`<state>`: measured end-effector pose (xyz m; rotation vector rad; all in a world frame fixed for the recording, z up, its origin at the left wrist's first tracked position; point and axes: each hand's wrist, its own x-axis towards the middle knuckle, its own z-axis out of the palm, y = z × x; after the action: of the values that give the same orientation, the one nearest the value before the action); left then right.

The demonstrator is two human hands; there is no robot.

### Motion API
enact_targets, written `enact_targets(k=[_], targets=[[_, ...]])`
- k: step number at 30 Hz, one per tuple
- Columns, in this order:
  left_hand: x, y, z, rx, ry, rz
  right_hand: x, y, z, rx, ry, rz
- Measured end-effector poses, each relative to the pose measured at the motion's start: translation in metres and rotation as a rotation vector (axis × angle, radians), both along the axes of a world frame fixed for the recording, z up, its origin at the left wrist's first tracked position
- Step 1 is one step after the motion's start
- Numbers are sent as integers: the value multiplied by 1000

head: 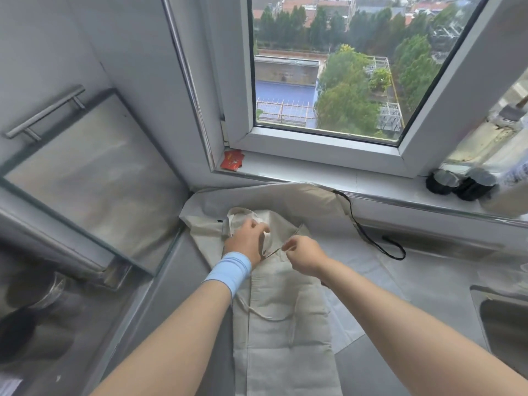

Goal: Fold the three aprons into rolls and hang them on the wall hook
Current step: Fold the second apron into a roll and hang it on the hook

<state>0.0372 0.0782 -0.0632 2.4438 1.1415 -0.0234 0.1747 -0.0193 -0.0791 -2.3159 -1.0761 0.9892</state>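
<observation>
Pinching the thin tie (275, 250) between thumb and forefinger, your right hand (304, 254) holds it taut, probably to tuck it away. Your left hand (247, 238) curls round the bunched far end of the beige apron (280, 324), steadying that long strip on the counter (428, 281).

I'm working off a single wide-angle head cam — it sits above the counter (445, 270), pointing forward and down, close enough that the left hand (247, 241) and right hand (305, 254) land near mid-frame. The window (328, 67) fills the top.
</observation>
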Motion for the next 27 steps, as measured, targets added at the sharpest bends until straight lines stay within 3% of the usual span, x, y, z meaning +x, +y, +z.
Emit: enact_targets(k=[4,8,10,13,15,19,22,24,27], targets=[[27,21,-4,394,194,-384,14,26,-9,-15,-265,209],[47,45,-13,407,279,-524,29,32,-24,-118,-419,356],[51,52,-11,284,226,-419,34,29,-31,-84,-385,266],[59,67,-2,26,-46,51,39,26,-35,-77,-225,170],[64,77,6,-90,-204,234,40,26,-35,-78,-270,217],[75,85,23,-192,-292,122,39,40,-20,217,-481,16],[78,85,26,-163,-361,95,48,61,2,174,-532,-111],[71,81,26,-20,-449,50,58,72,17,154,-514,-206],[52,67,20,478,-470,-12,72,82,29,160,-540,-282]])
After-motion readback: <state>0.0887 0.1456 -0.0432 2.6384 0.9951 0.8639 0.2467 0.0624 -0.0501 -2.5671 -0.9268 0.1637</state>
